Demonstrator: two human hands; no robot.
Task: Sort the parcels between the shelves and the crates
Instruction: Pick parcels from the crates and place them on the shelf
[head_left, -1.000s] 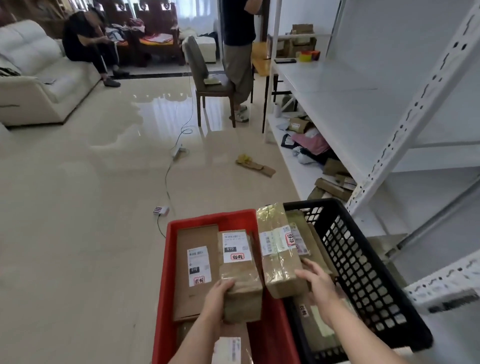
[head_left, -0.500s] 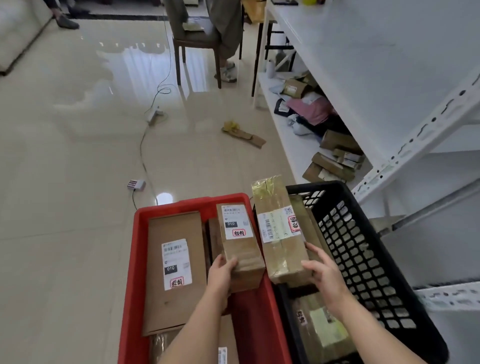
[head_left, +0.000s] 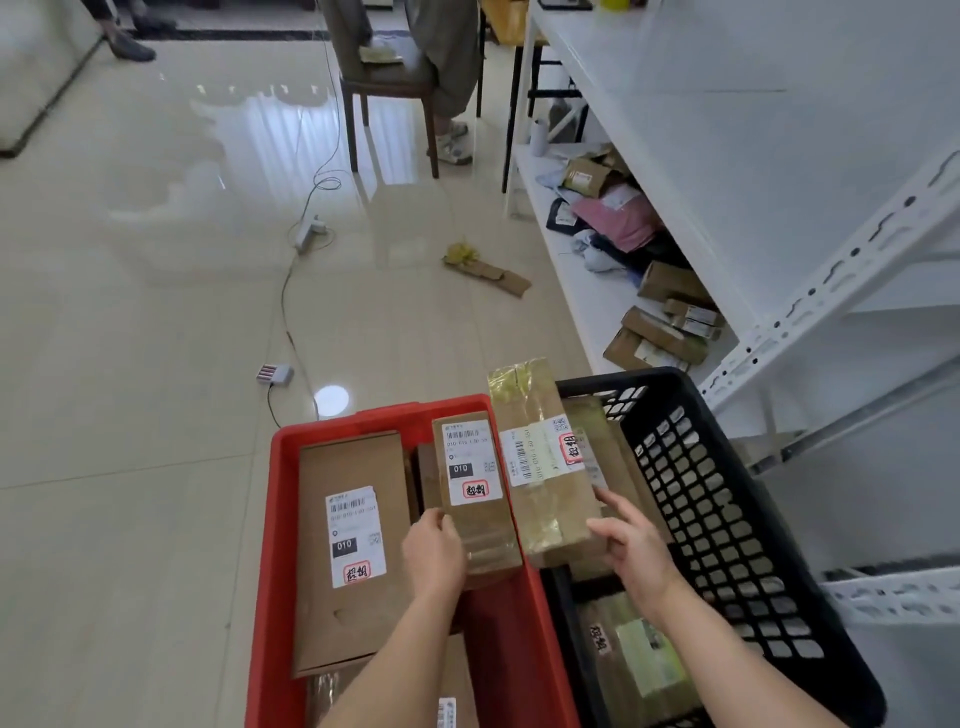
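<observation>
A red crate (head_left: 283, 467) and a black mesh crate (head_left: 727, 519) stand side by side on the floor below me. My left hand (head_left: 434, 553) grips the near end of a small brown parcel (head_left: 475, 488) with a white "010" label, lifted over the red crate. My right hand (head_left: 631, 545) holds the near end of a longer tape-wrapped parcel (head_left: 540, 457) above the seam between the crates. A large flat parcel (head_left: 353, 545) lies in the red crate. More parcels (head_left: 639, 670) lie in the black crate.
White metal shelving (head_left: 779, 171) runs along the right; its bottom shelf holds several parcels (head_left: 662, 322) and soft bags (head_left: 618, 218). A loose parcel (head_left: 488, 270), a power strip (head_left: 306, 231) and a cable lie on the tiled floor. A chair (head_left: 387, 78) and a standing person are beyond.
My view has tilted down and closer to the crates. Both hands keep hold of their parcels, which sit at about the same place over the crates.
</observation>
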